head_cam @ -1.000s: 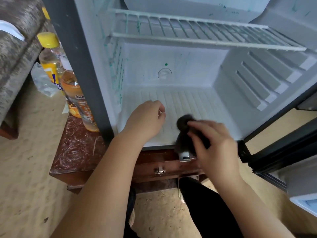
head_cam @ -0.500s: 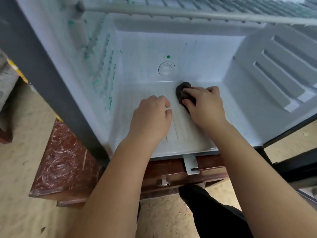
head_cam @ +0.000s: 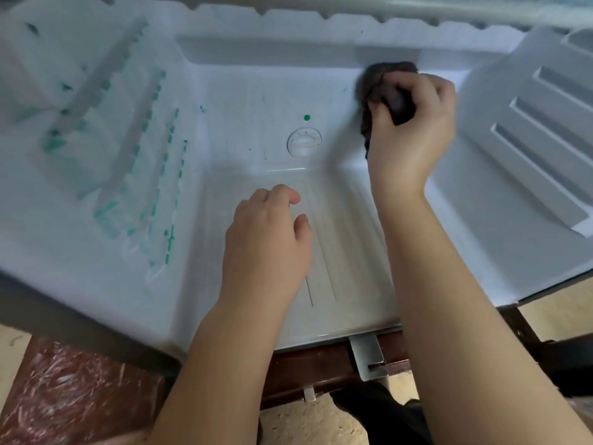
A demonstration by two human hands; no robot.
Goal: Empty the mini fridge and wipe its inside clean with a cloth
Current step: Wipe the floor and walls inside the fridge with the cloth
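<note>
The mini fridge [head_cam: 244, 91] stands open, its white inside filling the view with nothing stored in it. My right hand [head_cam: 414, 130] grips a bunched dark cloth [head_cam: 390, 86] and presses it against the back wall near the upper right corner. My left hand [head_cam: 268, 242] rests on the ribbed fridge floor with its fingers curled under, holding nothing. Green stains run down the left wall [head_cam: 150, 175], and a green dot [head_cam: 307, 117] sits above a round dial [head_cam: 304, 141] on the back wall.
Moulded shelf rails [head_cam: 539, 149] line the right wall. The fridge sits on a dark wooden table with a plastic-wrapped reddish top [head_cam: 73, 390]. A metal bracket [head_cam: 369, 358] hangs at the fridge's front edge. Sandy floor [head_cam: 305, 422] lies below.
My right hand has carried the cloth from the fridge floor up the back wall toward the upper right. The view has moved closer into the fridge. My left hand stays on the floor.
</note>
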